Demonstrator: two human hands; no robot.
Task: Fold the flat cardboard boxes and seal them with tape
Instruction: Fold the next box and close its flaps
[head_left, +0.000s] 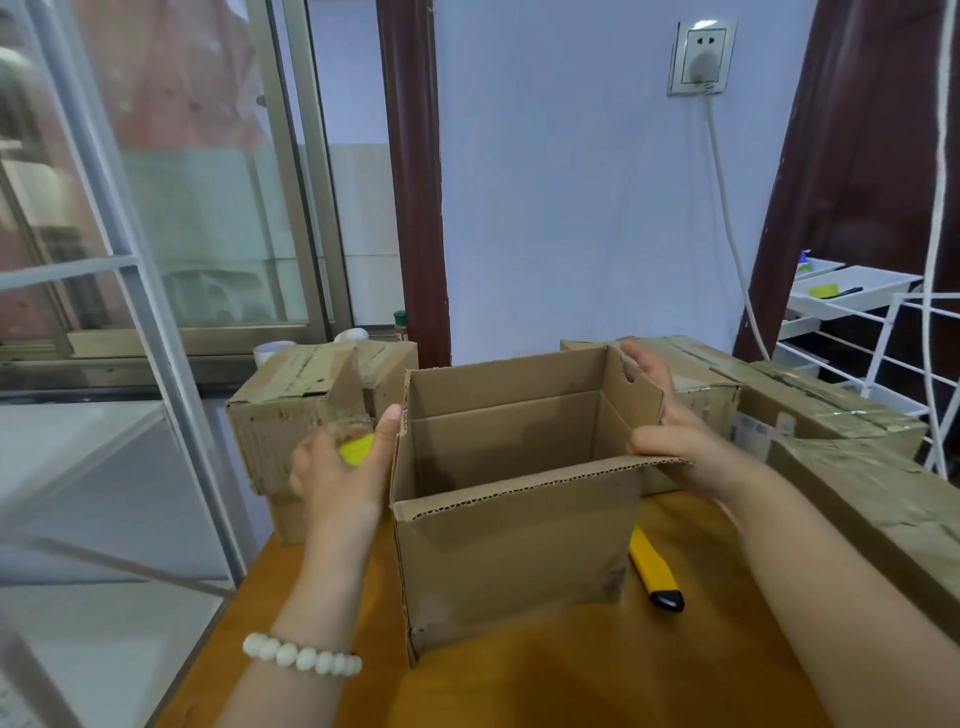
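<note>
An open brown cardboard box (514, 545) stands upright on the wooden table (571, 675), its top flaps raised. My left hand (337, 473) grips a roll of clear tape with a yellow core (357, 448) just left of the box, thumb against the box's left top corner. My right hand (680, 441) holds the box's right flap, thumb on the near rim and fingers behind the raised flap.
A yellow utility knife (655, 571) lies on the table right of the box. Taped cardboard boxes stand behind at the left (306, 410) and along the right (810, 410). A white wire rack (883, 332) is at the far right, a glass window frame at the left.
</note>
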